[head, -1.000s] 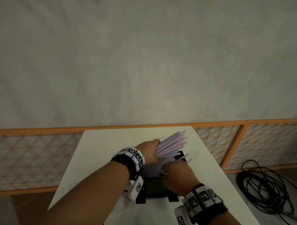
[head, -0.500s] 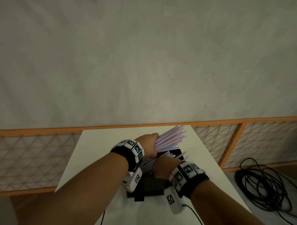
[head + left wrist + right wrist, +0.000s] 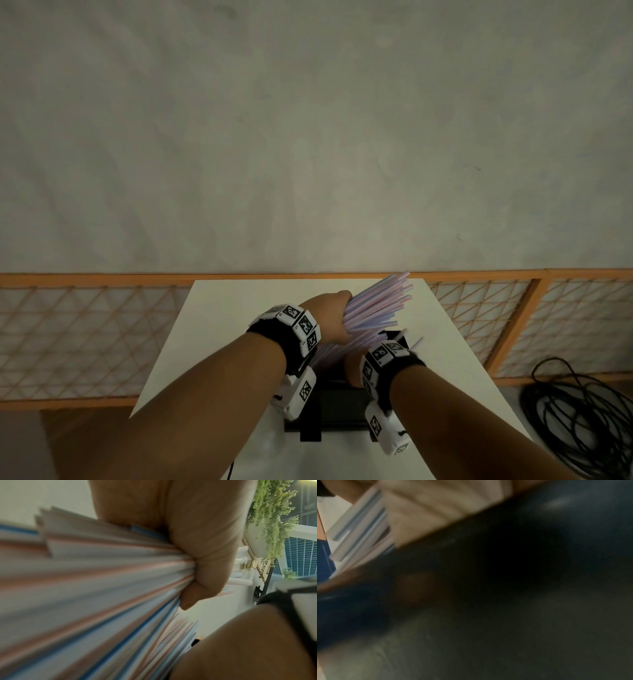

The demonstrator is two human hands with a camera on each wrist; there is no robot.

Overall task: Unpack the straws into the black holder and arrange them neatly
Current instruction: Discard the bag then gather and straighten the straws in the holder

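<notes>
The black holder (image 3: 337, 406) sits on the white table (image 3: 219, 329), near its front edge, betw. the two wrists; lower ends of the straws (image 3: 373, 308) are seen reaching down into it, tho how many lie inside can't be told. The bundle is gripped round its middle by the left hand (image 3: 330, 313), fingers (image 3: 204, 566) curled tight around it in the left wrist view. The straws' long axis is tilted, tips fanned up & to the right, away from the person, over the holder's far side. The right hand (image 3: 352, 371) is placed low at the holder by the straws' base; its grip can't be told, as it's mostly hidden & the right wrist view is dark/blurred. A coiled black cable (image 3: 582, 418) is seen on the floor at far right.
</notes>
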